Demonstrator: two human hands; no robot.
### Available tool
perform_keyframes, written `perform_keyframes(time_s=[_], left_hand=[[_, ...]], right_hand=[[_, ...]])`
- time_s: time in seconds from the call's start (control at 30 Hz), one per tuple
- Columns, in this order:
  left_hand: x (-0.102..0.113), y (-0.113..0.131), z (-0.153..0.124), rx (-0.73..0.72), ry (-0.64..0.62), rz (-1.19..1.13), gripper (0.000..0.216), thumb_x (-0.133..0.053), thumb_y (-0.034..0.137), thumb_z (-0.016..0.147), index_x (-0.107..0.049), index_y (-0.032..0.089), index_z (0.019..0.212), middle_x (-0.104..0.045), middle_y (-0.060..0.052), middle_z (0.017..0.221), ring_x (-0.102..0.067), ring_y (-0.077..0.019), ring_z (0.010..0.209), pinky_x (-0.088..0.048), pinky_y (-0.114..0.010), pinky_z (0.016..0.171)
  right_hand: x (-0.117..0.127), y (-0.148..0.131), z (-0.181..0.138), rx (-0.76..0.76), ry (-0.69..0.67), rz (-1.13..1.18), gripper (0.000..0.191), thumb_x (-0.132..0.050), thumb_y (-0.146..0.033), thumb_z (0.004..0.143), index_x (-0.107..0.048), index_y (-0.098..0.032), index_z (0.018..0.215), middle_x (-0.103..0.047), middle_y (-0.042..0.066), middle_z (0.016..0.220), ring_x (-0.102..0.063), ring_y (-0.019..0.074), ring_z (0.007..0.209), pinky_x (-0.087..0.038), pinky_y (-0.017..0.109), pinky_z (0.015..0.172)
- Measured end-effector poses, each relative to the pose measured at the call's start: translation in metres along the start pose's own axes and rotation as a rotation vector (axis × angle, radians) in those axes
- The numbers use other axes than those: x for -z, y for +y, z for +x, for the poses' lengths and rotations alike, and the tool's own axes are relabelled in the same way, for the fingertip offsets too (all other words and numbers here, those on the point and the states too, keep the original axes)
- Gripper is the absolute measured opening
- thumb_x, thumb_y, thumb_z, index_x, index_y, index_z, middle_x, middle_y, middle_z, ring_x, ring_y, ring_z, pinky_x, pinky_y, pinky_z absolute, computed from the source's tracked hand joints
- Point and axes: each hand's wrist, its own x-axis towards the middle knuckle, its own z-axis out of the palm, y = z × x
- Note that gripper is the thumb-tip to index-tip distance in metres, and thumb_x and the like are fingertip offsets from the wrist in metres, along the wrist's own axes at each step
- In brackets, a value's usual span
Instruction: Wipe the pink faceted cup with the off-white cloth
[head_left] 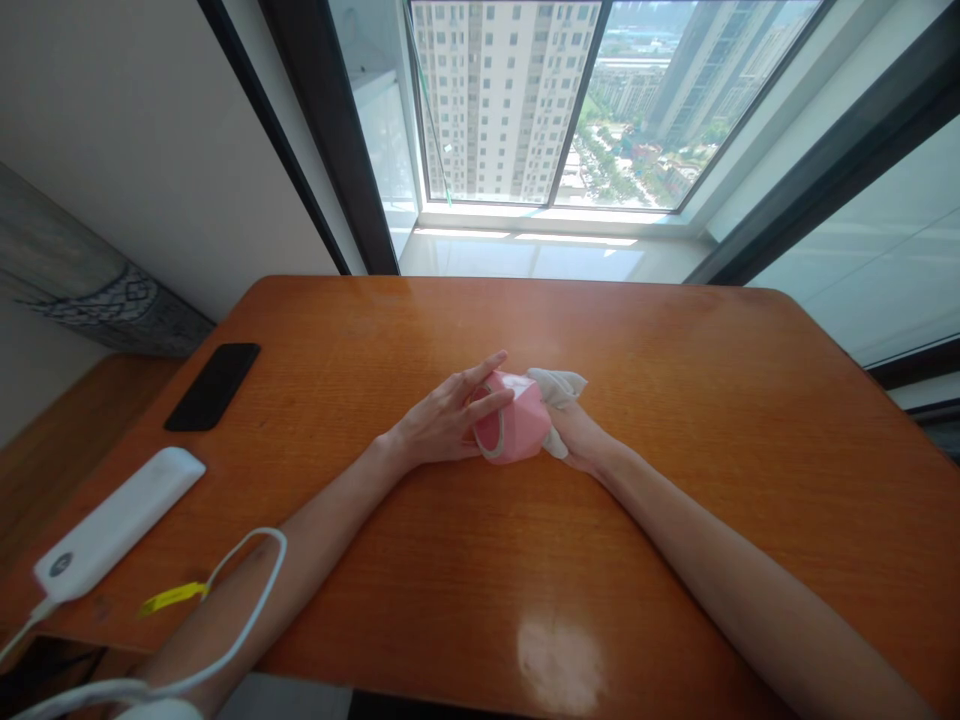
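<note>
A pink cup (pixel 531 428) with faceted sides lies tipped over the middle of the table, its pale-rimmed mouth turned left. My left hand (pixel 450 410) grips it at the mouth end, some fingers stretched across its upper side. A crumpled white cloth (pixel 559 385) is pressed to the cup's right end. My right hand (pixel 574 432) is closed on this cloth, and its fingertips are hidden behind the cup and the folds. Whether the cup touches the tabletop cannot be told.
The wooden table (pixel 712 480) reaches toward a window (pixel 510 110). On its left side lie a black phone (pixel 213 387) and a white power bank (pixel 120 525). A white cable (pixel 262 590) with a yellow tag (pixel 174 598) loops over my left forearm.
</note>
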Motion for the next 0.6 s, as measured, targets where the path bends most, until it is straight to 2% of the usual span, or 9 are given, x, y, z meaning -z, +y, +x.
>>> perform_keyframes(time_s=[0.17,0.37,0.6], left_hand=[[0.0008,0.0024,0.0019,0.035,0.012,-0.003,0.096,-0.085,0.042,0.096,-0.027,0.032,0.172,-0.036,-0.024,0.178,-0.056,-0.0414,0.157,-0.062,-0.058,0.118],[-0.0001,0.0031,0.0037,0.055,0.031,-0.037,0.092,-0.088,0.039,0.092,-0.034,0.029,0.166,-0.044,-0.024,0.170,-0.063,-0.0394,0.147,-0.065,-0.057,0.114],[0.0013,0.0028,0.0043,0.056,0.035,-0.053,0.091,-0.088,0.037,0.092,-0.034,0.026,0.165,-0.045,-0.026,0.168,-0.066,-0.0405,0.143,-0.066,-0.059,0.111]], right_hand=[[-0.0030,-0.0009,-0.0018,0.050,0.001,-0.019,0.056,-0.102,-0.060,0.072,-0.059,-0.024,0.075,-0.055,-0.009,0.060,-0.042,0.0066,0.050,-0.041,0.018,0.046],[-0.0083,-0.0028,-0.0033,0.081,0.023,-0.056,0.055,-0.101,-0.065,0.072,-0.064,-0.024,0.079,-0.062,-0.004,0.069,-0.048,0.0096,0.058,-0.046,0.021,0.052],[-0.0014,0.0057,-0.0036,0.111,0.045,-0.115,0.056,-0.099,-0.069,0.072,-0.067,-0.024,0.081,-0.063,-0.004,0.073,-0.049,0.0104,0.061,-0.045,0.021,0.054]])
